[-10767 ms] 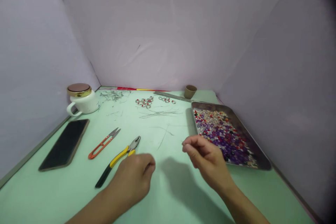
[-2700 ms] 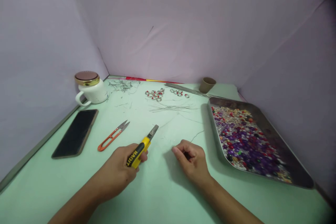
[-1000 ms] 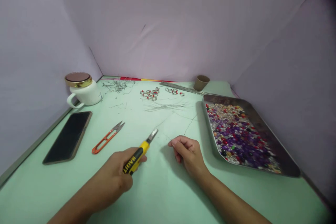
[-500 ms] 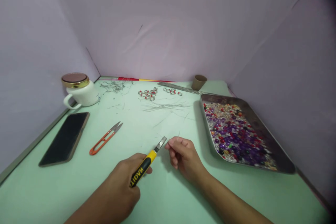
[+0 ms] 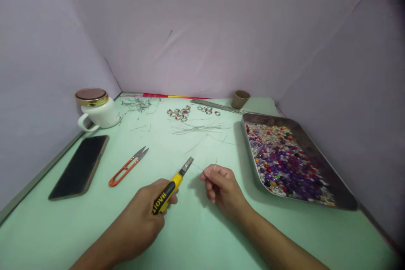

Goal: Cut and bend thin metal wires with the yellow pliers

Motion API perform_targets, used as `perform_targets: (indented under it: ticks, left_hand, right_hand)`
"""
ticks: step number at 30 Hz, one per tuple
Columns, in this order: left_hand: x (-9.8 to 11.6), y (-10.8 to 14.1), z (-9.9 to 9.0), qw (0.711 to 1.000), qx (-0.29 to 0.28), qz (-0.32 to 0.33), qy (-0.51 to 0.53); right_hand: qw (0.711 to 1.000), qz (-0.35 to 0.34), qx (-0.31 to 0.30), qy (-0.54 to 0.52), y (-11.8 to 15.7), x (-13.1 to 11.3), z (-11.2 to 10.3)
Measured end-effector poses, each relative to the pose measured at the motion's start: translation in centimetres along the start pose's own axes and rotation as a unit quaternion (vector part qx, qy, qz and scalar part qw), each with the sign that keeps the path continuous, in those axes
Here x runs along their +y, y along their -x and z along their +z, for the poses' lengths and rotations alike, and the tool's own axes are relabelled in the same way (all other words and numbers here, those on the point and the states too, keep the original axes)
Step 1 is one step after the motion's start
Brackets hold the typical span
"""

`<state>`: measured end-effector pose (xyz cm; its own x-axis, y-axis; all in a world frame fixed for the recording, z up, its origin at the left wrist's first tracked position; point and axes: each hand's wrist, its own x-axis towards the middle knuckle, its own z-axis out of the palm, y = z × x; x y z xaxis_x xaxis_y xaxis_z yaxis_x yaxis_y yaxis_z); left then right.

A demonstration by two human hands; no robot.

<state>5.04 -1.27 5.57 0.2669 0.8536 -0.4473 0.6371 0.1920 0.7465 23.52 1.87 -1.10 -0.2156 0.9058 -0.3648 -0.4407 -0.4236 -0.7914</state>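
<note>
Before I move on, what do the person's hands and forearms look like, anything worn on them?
The left hand and right hand are ungloved, with no ring, watch or bracelet visible. No sleeve shows on the left forearm or right forearm down to the picture's edge. Parts of both hands are hidden, so a ring cannot be ruled out.

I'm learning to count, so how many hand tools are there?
2: yellow-and-black pliers in the left grip, orange snips on the table between phone and pliers.

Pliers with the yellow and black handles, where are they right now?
In the head view, the pliers are gripped in the left hand, between the orange snips and the right hand.
</note>
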Motion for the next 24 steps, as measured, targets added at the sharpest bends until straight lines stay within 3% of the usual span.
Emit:
perform_targets:
  ticks: [4, 8, 12, 24]
  left_hand:
    - [-0.7, -0.2, -0.9, 0.999, 0.02, -0.018, 0.019]
    - [-0.3, 0.1, -1.5, 1.0, -0.005, -0.019, 0.023]
    - [0.4, 0.3, -1.1, 0.999, -0.033, -0.006, 0.023]
    - [0.0, -0.1, -0.7, 1.0, -0.018, 0.0, -0.003]
  right_hand:
    - [1.0, -0.002, 0.003, -0.016, -0.1, -0.1, -0.1]
    - [0.999, 0.0, 0.0, -0.033, -0.2, -0.4, -0.1]
    - [0.999, 0.0, 0.003, -0.043, -0.2, -0.5, -0.1]
    - [0.999, 0.005, 0.004, -0.035, -0.2, -0.5, 0.1]
